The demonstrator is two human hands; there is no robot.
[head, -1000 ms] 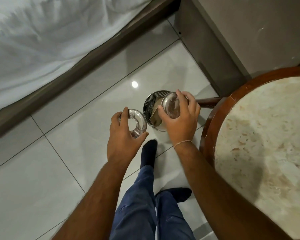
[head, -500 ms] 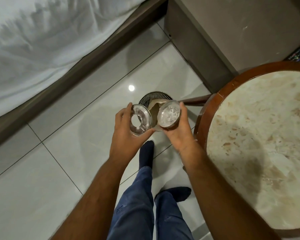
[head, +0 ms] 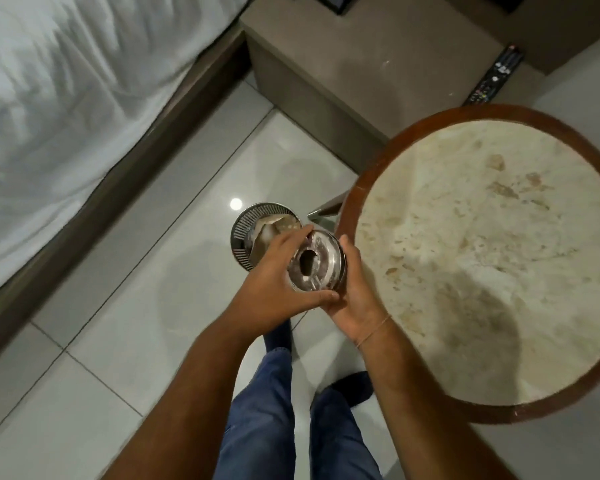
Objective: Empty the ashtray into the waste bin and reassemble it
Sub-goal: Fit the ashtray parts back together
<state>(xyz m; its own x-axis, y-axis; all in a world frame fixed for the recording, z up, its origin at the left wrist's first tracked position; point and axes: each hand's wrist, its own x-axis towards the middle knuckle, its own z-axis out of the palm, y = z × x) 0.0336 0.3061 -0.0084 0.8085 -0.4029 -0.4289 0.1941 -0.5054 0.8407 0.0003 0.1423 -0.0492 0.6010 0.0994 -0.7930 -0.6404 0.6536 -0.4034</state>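
Note:
A round shiny metal ashtray (head: 317,261) is held in front of me, its ring-shaped lid with a centre hole sitting on the bowl. My left hand (head: 274,282) grips the lid from the left, fingers over its rim. My right hand (head: 354,299) cups the bowl from the right and below. Just beyond the hands, on the floor, stands the slotted metal waste bin (head: 245,230) with crumpled paper inside; my left hand hides part of its rim.
A round marble-topped table with a wooden rim (head: 352,192) is close on the right. A bed with white sheets (head: 66,98) runs along the left. A brown cabinet (head: 361,71) with a remote control (head: 496,76) stands behind. My legs and socked feet are on the tiled floor.
The lid and bowl, held apart in separate hands over the bin, have come together into one piece. Both hands moved back toward me and to the right.

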